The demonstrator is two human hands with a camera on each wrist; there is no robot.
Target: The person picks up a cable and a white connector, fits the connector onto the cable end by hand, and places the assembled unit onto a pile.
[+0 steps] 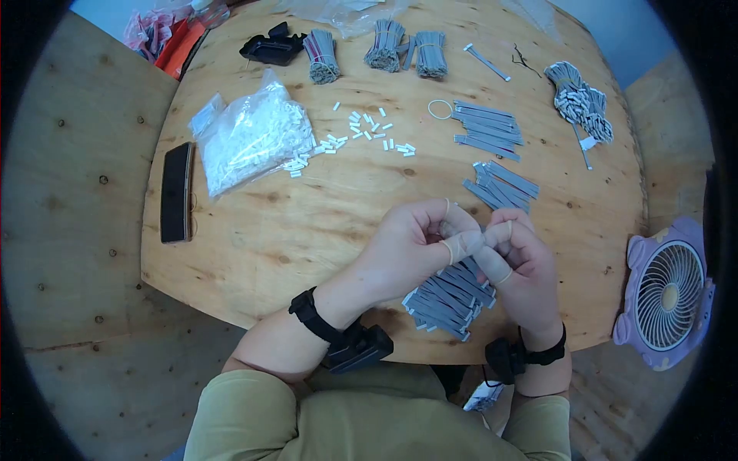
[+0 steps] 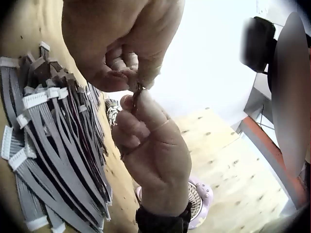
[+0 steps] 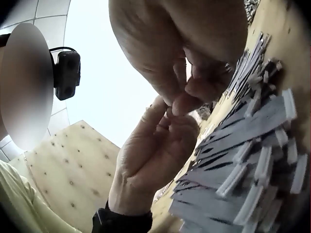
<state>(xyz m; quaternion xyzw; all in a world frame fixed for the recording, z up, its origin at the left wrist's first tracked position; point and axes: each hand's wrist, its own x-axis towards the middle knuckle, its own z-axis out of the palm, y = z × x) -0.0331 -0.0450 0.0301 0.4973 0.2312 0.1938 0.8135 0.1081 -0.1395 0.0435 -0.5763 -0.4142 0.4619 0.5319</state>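
Note:
Both hands meet over the table, fingertip to fingertip, with pale finger cots on several fingers. My left hand (image 1: pixel 411 242) and right hand (image 1: pixel 526 265) pinch a ribbon cable between them; it shows only as a thin dark strip (image 2: pixel 137 93) in the left wrist view, the rest hidden by fingers. Below the hands lies a heap of grey ribbon cables (image 1: pixel 450 303) with white end connectors. Just beyond the fingers is a smaller group of grey ribbon cables (image 1: pixel 503 184). In the right wrist view, the heaped cables (image 3: pixel 233 165) lie beside the hands.
A bag of white connectors (image 1: pixel 254 142) stands left, loose connectors (image 1: pixel 369 127) beside it. A phone (image 1: pixel 177 192) lies at the left edge. Bundled cables (image 1: pixel 384 46) and a black holder (image 1: pixel 273 48) sit at the back. A purple fan (image 1: pixel 669 296) stands right; more cables (image 1: pixel 484 127) lie beyond the hands.

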